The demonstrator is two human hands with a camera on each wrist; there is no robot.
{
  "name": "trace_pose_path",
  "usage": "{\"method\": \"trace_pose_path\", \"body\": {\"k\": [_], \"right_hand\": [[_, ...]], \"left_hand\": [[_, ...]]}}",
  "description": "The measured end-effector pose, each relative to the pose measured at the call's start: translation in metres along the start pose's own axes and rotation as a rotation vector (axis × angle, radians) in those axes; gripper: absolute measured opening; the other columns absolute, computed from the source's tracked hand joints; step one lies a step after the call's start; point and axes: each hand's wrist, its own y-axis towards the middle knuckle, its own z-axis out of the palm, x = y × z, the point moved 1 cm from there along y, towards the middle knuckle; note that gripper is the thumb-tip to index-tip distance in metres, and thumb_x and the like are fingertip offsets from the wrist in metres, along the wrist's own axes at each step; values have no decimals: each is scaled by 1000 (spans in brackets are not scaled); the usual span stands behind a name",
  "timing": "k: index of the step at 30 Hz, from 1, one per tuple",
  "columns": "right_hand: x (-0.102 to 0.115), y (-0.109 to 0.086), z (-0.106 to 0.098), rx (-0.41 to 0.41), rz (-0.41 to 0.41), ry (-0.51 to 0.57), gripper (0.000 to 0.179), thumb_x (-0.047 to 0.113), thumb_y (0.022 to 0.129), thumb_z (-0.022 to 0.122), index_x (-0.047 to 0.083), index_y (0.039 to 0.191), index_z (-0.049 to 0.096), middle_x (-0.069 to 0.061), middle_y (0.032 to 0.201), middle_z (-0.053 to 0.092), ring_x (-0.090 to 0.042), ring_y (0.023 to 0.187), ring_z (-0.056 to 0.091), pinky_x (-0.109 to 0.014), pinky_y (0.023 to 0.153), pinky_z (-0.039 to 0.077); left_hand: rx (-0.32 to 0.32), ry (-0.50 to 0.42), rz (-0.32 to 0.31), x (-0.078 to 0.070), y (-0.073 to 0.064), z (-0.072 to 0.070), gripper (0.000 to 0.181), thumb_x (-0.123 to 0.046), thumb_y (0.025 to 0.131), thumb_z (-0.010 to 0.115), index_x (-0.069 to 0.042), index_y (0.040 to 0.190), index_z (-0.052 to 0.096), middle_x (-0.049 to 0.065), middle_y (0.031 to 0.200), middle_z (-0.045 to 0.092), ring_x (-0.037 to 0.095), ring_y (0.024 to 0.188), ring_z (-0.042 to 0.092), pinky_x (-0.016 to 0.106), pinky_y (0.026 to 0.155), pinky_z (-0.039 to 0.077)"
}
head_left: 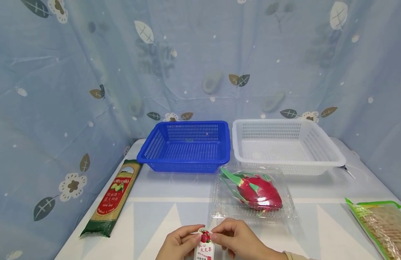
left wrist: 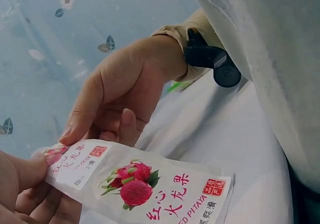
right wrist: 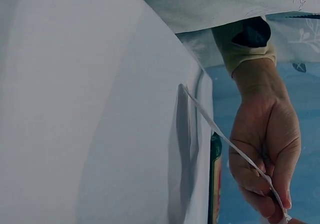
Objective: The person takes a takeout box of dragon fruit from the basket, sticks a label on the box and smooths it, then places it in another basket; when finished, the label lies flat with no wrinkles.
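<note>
Both hands hold a strip of dragon fruit labels (left wrist: 165,189) near the front of the table, in front of a clear clamshell box (head_left: 220,195). My left hand (head_left: 181,242) pinches the strip's left edge between thumb and fingers. On the other edge, close to the top label, the thumb and index finger of my right hand (head_left: 239,236) pinch it. The left wrist view shows printed labels on a pale backing; the right wrist view has the strip edge-on, running to the left hand. Inside the closed box lies a red dragon fruit (head_left: 260,191) with green tips.
Behind the box stand a blue basket (head_left: 184,167) and a white basket (head_left: 285,164), side by side. A pack of spaghetti (head_left: 112,198) lies at the left edge. At the right edge lies a green-trimmed clear food packet (head_left: 382,224); a thin pointed tool (head_left: 349,172) pokes out near the white basket.
</note>
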Motion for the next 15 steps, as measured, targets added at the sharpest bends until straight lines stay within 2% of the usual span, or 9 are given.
{"method": "trace_pose_path", "body": {"k": [5,10,15], "right_hand": [[0,0,-1,0,-13,0,25,20,94,67,-2,105,72,0,82,57,-2,54,47,-15,45,41],[1,-1,-1,2,-41,-6,25,20,94,66,-2,105,73,-1,84,57,-1,55,47,-15,44,40],[5,-3,-1,0,-54,-16,25,23,94,66,2,106,74,1,92,60,-1,58,46,-15,43,38]], "left_hand": [[-26,-30,-39,-1,1,1,54,-26,94,67,13,130,55,9,108,75,12,91,71,25,78,59],[-64,33,-74,-4,1,1,53,-37,100,57,10,125,60,9,106,75,12,90,72,26,79,59],[-69,86,-75,-5,1,-3,59,-41,103,47,11,131,55,14,113,73,15,97,71,30,84,59]]}}
